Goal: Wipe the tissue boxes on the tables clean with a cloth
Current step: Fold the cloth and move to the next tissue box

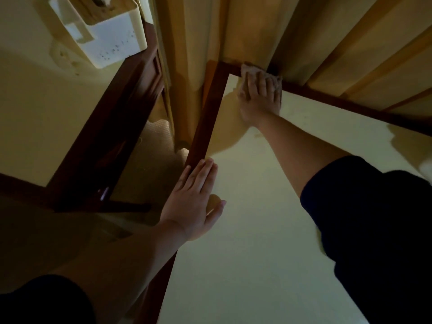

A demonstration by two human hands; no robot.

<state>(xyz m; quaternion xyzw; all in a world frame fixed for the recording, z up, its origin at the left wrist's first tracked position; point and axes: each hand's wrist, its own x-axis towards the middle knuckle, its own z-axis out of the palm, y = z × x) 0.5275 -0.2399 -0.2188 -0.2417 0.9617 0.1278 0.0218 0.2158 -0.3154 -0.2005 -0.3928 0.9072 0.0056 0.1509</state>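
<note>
R hand (259, 99) flat on cloth (247, 73), fingers straight, at far corner of near worktop (245, 230). L hand (194, 202) flat, released. White tissue box (102, 31) on adjacent worktop (35, 113), long axis diagonal, upper-left to lower-right.

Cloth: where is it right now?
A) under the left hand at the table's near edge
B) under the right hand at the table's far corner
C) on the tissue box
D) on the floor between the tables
B: the right hand lies flat on the cloth at the far corner of the table, by the curtain; the left hand rests bare on the table's edge, and the tissue box sits on the other table with nothing on it.
</note>
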